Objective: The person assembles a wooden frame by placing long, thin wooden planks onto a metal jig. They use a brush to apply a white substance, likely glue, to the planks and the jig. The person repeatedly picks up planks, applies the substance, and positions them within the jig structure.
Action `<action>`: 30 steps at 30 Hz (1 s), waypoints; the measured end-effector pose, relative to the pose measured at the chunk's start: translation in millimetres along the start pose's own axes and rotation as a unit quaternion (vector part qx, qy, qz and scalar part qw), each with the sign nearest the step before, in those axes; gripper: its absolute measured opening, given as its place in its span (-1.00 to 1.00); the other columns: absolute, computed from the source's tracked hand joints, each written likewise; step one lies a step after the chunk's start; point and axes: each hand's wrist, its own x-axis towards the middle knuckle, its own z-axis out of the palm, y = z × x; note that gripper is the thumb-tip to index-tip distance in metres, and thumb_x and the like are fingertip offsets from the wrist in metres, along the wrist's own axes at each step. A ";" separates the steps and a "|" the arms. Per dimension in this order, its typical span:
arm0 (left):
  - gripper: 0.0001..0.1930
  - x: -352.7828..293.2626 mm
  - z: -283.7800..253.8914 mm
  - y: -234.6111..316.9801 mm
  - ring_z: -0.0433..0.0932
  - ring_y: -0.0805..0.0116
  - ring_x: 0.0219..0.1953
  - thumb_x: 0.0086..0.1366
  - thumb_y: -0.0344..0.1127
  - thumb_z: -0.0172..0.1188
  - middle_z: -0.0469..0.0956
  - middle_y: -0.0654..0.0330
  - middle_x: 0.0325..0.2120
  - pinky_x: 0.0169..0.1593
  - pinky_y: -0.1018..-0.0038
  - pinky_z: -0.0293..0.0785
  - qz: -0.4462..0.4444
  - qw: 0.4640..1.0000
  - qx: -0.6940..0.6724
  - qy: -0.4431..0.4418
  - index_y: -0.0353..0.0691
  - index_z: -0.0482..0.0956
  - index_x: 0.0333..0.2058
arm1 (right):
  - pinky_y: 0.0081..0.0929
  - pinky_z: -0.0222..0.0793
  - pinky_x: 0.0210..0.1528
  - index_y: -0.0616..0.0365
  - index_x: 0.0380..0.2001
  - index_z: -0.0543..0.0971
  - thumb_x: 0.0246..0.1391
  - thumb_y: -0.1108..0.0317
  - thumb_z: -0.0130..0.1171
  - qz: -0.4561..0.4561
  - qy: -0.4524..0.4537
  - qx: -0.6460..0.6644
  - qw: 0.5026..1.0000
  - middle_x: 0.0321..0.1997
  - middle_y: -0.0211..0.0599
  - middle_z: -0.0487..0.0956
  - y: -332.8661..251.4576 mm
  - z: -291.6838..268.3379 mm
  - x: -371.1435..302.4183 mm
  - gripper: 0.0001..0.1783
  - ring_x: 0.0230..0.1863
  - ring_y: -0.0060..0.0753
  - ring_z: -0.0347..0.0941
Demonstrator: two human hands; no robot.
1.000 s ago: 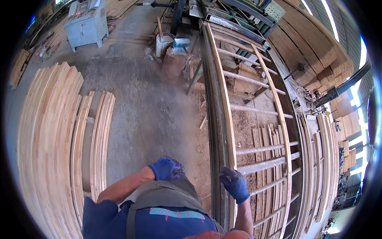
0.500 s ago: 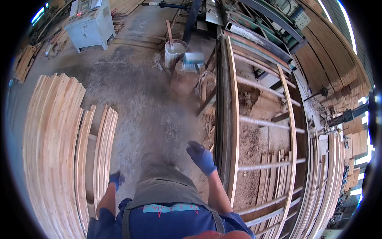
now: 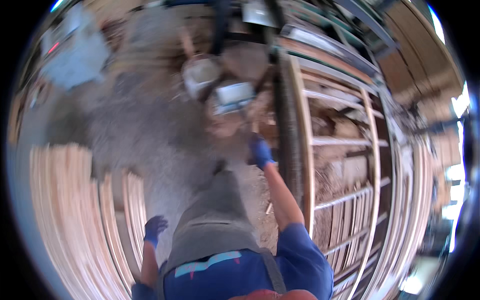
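Note:
My left hand (image 3: 155,228), in a blue glove with darker fingertips, hangs beside a narrow bundle of wooden strips (image 3: 134,200). Its fingers are apart and hold nothing. My right hand (image 3: 260,151), gloved the same way, reaches forward near the dark side rail (image 3: 291,145) of a roller frame. Motion blurs its fingers, so their pose is unclear. Two long wooden strips lie along the frame, the nearer strip (image 3: 306,150) by the rail and the farther strip (image 3: 372,135) across the rollers. Ahead of my right hand stands a blurred object with a pale blue-white top (image 3: 235,95).
A wide stack of boards (image 3: 65,200) lies at the left. Ahead are a whitish bucket (image 3: 201,75) with a stick in it and a pale cabinet (image 3: 75,55). Sawdust and offcuts lie beneath the rollers (image 3: 345,197). More boards (image 3: 412,200) are stacked at the right.
I have moved forward and my view has turned, so the bucket and the blue-white-topped object appear closer. My right arm now stretches farther ahead along the rail. My left hand's fingers show more plainly.

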 end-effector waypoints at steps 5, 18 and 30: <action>-0.47 7.8 -41.1 -40.7 0.60 0.18 -0.29 0.32 0.17 -0.03 0.59 0.07 -0.26 -0.32 0.38 0.53 -0.090 0.936 0.311 0.140 -0.20 0.50 -0.05 | -0.09 0.38 0.06 0.19 -0.14 0.56 0.13 -0.03 0.00 0.276 -0.128 -0.156 0.940 -0.04 0.14 0.56 36.1 53.3 155.6 -0.50 0.03 0.15 0.48; -0.62 -13.3 4.7 62.7 0.47 0.41 -0.57 0.29 -0.02 0.02 0.55 0.21 -0.51 -0.54 0.54 0.30 -0.303 0.893 0.270 0.196 -0.20 0.58 -0.19 | -0.01 0.42 -0.11 0.21 -0.16 0.53 0.29 0.03 -0.13 0.268 -0.096 -0.099 0.953 -0.19 0.14 0.61 124.8 152.4 231.9 -0.54 -0.11 0.21 0.52; -0.71 301.6 -46.7 105.3 0.59 0.11 -0.40 0.32 -0.01 0.11 0.62 0.08 -0.37 -0.38 0.22 0.45 -0.301 0.907 -0.201 -0.213 -0.08 0.55 -0.20 | -0.04 0.41 -0.31 0.14 -0.24 0.56 0.17 0.17 0.09 0.089 -0.013 -0.101 0.991 -0.32 0.08 0.61 -84.0 -68.5 161.2 -0.73 -0.29 0.18 0.52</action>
